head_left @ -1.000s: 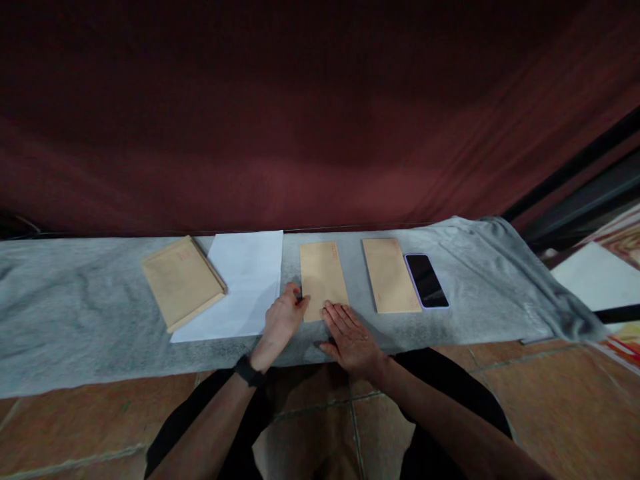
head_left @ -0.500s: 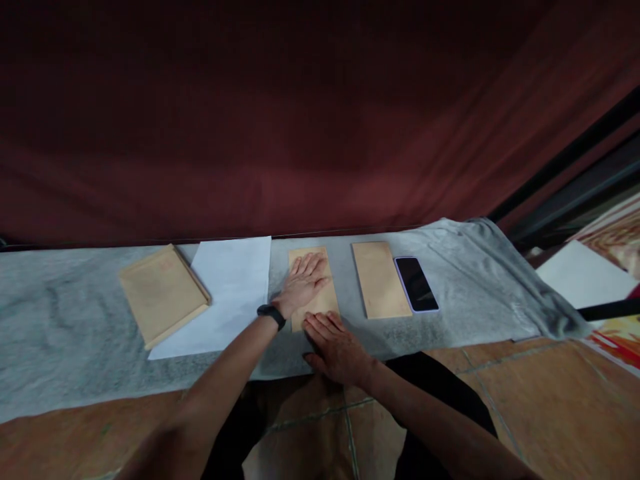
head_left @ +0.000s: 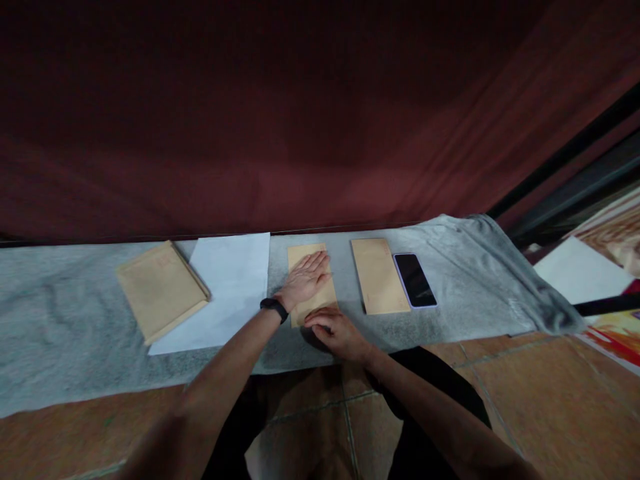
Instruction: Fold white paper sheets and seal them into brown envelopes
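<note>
A tan envelope (head_left: 300, 255) lies lengthwise on a grey cloth (head_left: 75, 320). My left hand (head_left: 307, 280), with a black band on its wrist, rests flat on the envelope, fingers stretched out. My right hand (head_left: 336, 330) presses on the envelope's near end with its fingers curled down at the edge. Nothing is lifted off the cloth.
Left of the envelope lie a white sheet (head_left: 227, 283) and a tan envelope stack (head_left: 160, 290). To the right are a second tan envelope (head_left: 379, 275) and a black phone (head_left: 414, 280). A dark red curtain (head_left: 300, 120) hangs behind. Tiled floor (head_left: 550, 393) lies near me.
My left hand moved from the envelope's near left corner up onto its middle and spread flat. My right hand went from flat to curled at the near edge.
</note>
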{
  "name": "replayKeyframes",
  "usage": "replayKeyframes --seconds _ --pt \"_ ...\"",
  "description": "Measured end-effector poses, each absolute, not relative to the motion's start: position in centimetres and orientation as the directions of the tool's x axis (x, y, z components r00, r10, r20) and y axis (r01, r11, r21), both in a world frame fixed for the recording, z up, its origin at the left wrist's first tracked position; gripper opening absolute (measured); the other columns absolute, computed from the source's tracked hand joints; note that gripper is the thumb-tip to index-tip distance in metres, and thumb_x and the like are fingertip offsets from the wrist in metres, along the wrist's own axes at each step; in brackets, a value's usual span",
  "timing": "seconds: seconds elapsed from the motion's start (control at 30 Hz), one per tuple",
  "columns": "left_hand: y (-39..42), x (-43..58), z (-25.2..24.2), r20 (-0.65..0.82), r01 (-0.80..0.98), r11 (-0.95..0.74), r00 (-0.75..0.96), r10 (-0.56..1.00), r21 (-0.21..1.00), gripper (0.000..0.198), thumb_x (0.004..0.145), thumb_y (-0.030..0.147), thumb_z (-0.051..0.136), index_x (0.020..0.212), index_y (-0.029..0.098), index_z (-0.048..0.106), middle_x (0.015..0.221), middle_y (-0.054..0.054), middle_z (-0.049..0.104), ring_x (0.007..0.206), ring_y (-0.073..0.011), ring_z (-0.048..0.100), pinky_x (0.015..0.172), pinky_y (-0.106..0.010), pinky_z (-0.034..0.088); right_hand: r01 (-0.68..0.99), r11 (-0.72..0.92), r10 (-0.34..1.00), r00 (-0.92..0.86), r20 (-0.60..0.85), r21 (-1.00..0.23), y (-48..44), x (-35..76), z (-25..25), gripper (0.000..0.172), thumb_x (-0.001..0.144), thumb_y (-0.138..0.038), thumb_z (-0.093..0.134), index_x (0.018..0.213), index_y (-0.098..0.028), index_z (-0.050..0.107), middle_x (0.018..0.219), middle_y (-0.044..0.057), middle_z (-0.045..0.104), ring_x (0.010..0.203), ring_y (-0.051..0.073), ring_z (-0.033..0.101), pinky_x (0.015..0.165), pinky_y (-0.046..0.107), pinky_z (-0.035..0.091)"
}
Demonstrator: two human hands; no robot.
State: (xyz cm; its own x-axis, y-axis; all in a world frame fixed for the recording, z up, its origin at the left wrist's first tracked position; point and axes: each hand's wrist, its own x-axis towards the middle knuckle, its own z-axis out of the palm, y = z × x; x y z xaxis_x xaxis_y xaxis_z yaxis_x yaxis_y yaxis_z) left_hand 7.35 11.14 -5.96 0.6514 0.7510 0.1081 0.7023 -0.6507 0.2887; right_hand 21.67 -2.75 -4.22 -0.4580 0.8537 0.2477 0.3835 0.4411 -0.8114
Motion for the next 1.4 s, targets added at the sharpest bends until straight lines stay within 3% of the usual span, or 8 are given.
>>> replayKeyframes --seconds 0.37,0.53,0.7,0.8,0.97,1.07,1.2,1.4 --pt "6.1 6.2 -5.6 0.028 0.635 -0.725 0.747 0.664 0.266 0.059 0.104 0.037 0.028 0.156 0.01 0.029 0.166 -0.012 0.026 0.155 -0.0199 0.014 0.126 -0.039 0.011 0.257 0.202 0.827 -0.562 0.024 -0.945 -1.8 23.2 -2.6 0.024 0.097 -0.033 0.055 0.096 -0.022 0.077 0.096 0.001 0.076 0.092 0.017 0.068 0.089 0.029 0.051" --pt "4.1 5.5 -5.6 0.005 0.569 -0.781 0.807 0.59 0.257 0.071 0.095 0.035 0.048 0.158 0.014 0.024 0.167 -0.012 0.021 0.156 -0.0223 0.009 0.126 -0.042 0.01 0.148 0.051 0.761 -0.646 -0.058 -0.988 -0.9 24.7 -1.7 0.03 0.094 -0.045 0.059 0.093 -0.022 0.078 0.093 0.0 0.075 0.094 0.018 0.067 0.093 0.031 0.05" --pt "1.9 5.5 -5.3 0.037 0.567 -0.752 0.79 0.612 0.336 0.063 0.099 0.035 0.043 0.158 0.021 0.028 0.165 -0.007 0.03 0.155 -0.0206 0.018 0.126 -0.043 0.012 0.08 -0.107 0.742 -0.657 -0.133 -0.991 -0.6 25.4 -1.6 0.035 0.091 -0.052 0.059 0.086 -0.022 0.077 0.086 0.001 0.074 0.085 0.018 0.068 0.089 0.033 0.054" --pt "0.0 5.7 -5.0 0.081 0.566 -0.74 0.772 0.63 0.363 0.053 0.103 0.038 0.037 0.154 0.022 0.037 0.161 -0.007 0.038 0.153 -0.0199 0.025 0.126 -0.043 0.015 0.011 -0.151 0.842 -0.522 -0.135 -0.988 -0.2 25.5 -1.7 0.038 0.09 -0.056 0.06 0.087 -0.022 0.077 0.087 0.003 0.075 0.082 0.019 0.069 0.086 0.035 0.056" --pt "-3.5 6.1 -4.4 0.086 0.574 -0.75 0.773 0.629 0.328 0.062 0.103 0.05 0.036 0.156 0.017 0.031 0.164 -0.011 0.031 0.154 -0.022 0.02 0.126 -0.041 0.014 0.068 -0.017 0.947 -0.318 -0.038 -0.998 0.1 24.9 -2.2 0.045 0.096 -0.059 0.051 0.103 -0.024 0.076 0.113 0.007 0.075 0.114 0.024 0.066 0.109 0.042 0.045" --pt "-4.5 6.4 -4.5 0.066 0.597 -0.728 0.756 0.651 0.337 0.063 0.102 0.052 0.038 0.154 0.016 0.034 0.162 -0.013 0.035 0.153 -0.0244 0.024 0.126 -0.042 0.015 0.257 0.142 0.915 -0.402 0.028 -0.956 -0.1 24.0 -2.7 0.049 0.102 -0.057 0.04 0.119 -0.026 0.072 0.131 0.006 0.069 0.13 0.022 0.057 0.118 0.044 0.037" --pt "-4.8 6.5 -4.9 0.06 0.61 -0.691 0.731 0.679 0.387 0.061 0.096 0.054 0.052 0.143 0.016 0.05 0.152 -0.015 0.05 0.147 -0.0305 0.037 0.122 -0.047 0.023 0.526 0.413 0.817 -0.575 0.047 -0.743 -0.4 22.8 -3.6 0.049 0.107 -0.048 0.029 0.14 -0.028 0.059 0.153 0.003 0.051 0.146 0.019 0.039 0.126 0.048 0.02" --pt "-5.1 6.3 -4.8 0.096 0.579 -0.698 0.737 0.669 0.421 0.074 0.088 0.059 0.062 0.143 0.011 0.048 0.147 -0.019 0.054 0.141 -0.033 0.044 0.12 -0.045 0.028 0.645 0.505 0.78 -0.625 -0.016 -0.573 1.1 22.1 -4.4 0.048 0.107 -0.046 0.027 0.15 -0.033 0.046 0.162 -0.002 0.035 0.152 0.017 0.027 0.128 0.047 0.013"
